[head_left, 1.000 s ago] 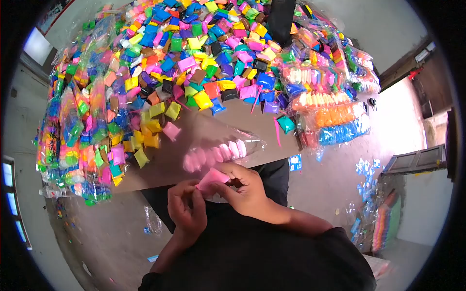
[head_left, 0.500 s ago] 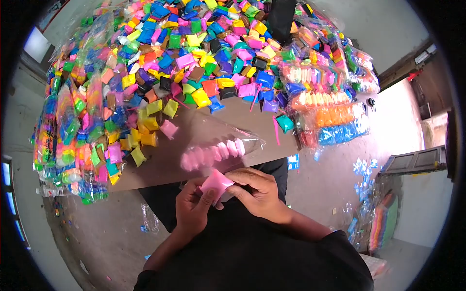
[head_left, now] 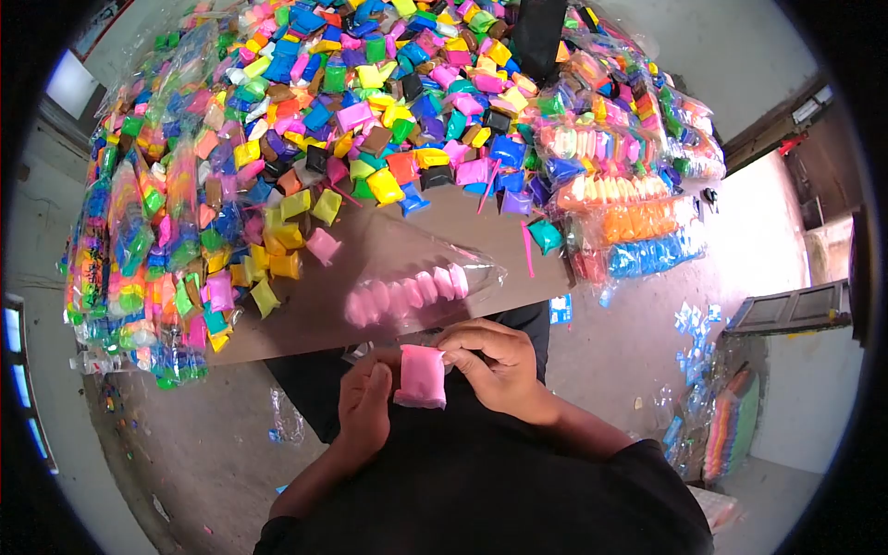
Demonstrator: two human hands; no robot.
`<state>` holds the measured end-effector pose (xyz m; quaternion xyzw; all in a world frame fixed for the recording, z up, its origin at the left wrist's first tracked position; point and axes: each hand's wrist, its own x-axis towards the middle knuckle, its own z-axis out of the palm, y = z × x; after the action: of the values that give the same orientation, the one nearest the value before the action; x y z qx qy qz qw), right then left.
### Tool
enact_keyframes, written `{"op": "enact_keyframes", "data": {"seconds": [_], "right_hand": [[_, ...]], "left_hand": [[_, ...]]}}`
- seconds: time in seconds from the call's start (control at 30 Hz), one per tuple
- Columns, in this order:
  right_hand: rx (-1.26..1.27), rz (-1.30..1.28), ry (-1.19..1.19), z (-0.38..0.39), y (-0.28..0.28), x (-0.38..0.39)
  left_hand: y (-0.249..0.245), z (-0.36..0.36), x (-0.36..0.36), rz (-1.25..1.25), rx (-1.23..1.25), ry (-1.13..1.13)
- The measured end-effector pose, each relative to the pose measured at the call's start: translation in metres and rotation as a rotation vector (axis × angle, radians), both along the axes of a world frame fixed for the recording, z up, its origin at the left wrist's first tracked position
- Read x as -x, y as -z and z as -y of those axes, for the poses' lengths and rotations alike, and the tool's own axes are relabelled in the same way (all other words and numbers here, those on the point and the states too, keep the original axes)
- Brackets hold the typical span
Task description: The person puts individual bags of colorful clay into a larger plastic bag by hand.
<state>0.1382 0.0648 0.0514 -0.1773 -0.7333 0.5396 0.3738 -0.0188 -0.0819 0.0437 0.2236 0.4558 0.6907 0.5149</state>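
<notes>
A small pink packet (head_left: 423, 377) hangs flat between my two hands, in front of my black shirt and just below the table edge. My right hand (head_left: 498, 367) pinches its upper right corner between thumb and fingers. At the packet's left edge, my left hand (head_left: 364, 407) is closed with the thumb up, its fingertips partly hidden against the packet. Beyond my hands, a clear plastic bag (head_left: 476, 261) lies on the table with a row of pink packets (head_left: 407, 294) inside.
A large heap of colourful packets (head_left: 398, 116) covers the brown table (head_left: 361, 222). Filled clear bags (head_left: 638, 222) are stacked at the right, and more bags (head_left: 129, 240) at the left. One loose pink packet (head_left: 323, 246) lies near the bag. Blue and white scraps (head_left: 694, 338) litter the floor.
The pink packet has turned from a slanted position to hang upright, its face toward me. My left thumb has come off its front and my left hand has shifted slightly.
</notes>
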Motion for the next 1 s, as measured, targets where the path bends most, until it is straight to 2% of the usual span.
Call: {"op": "enact_keyframes", "data": {"seconds": [0.07,0.13,0.17,0.27,0.33,0.37,0.43,0.53,0.6,0.67,0.7,0.73,0.8,0.87,0.97,1.0], "right_hand": [[0.084,-0.002,-0.054,0.0,0.002,-0.001],[0.164,-0.009,-0.076,0.001,0.003,-0.003],[0.245,-0.016,-0.097,0.002,0.003,-0.003],[0.236,0.002,-0.104,0.0,0.004,-0.005],[0.22,-0.001,-0.096,0.001,0.006,-0.004],[0.202,-0.004,-0.089,0.001,0.006,-0.003],[0.201,0.001,-0.093,0.001,0.007,-0.003],[0.166,0.024,-0.075,0.001,0.004,-0.002],[0.135,0.041,-0.052,0.001,0.002,-0.001],[0.264,0.047,-0.007,0.0,0.002,-0.001],[0.434,-0.045,0.081,0.002,0.012,0.0],[0.414,-0.042,0.068,-0.002,0.016,-0.005],[0.399,-0.035,0.049,-0.009,0.014,-0.011],[-0.152,-0.005,-0.124,-0.012,-0.002,-0.01],[0.149,0.059,-0.233,-0.003,-0.017,-0.007],[0.147,0.06,-0.23,-0.003,-0.013,-0.006]], "left_hand": [[-0.01,-0.006,0.003,0.006,0.031,-0.055],[-0.017,-0.01,0.005,-0.326,0.028,-0.037],[-0.019,-0.01,0.004,-0.325,0.027,-0.038],[-0.024,-0.008,0.004,-0.387,0.063,-0.039],[-0.025,-0.006,0.004,-0.55,0.117,-0.027],[-0.023,-0.006,0.005,-0.55,0.117,-0.026],[-0.015,-0.008,0.009,-0.907,0.019,-0.051],[-0.011,-0.013,0.006,-1.024,0.003,-0.16],[-0.011,-0.015,0.003,-1.052,-0.014,-0.19],[-0.009,-0.016,0.0,-1.079,-0.032,-0.22],[-0.007,-0.016,0.0,-0.949,0.014,-0.339],[-0.006,-0.017,0.0,-0.816,0.06,-0.454],[-0.009,-0.014,0.005,-0.796,0.096,-0.389],[-0.01,-0.016,0.005,-0.831,0.104,-0.327],[-0.004,-0.019,0.001,-0.744,0.072,-0.332],[-0.001,-0.02,-0.001,-0.743,0.07,-0.329]]}}
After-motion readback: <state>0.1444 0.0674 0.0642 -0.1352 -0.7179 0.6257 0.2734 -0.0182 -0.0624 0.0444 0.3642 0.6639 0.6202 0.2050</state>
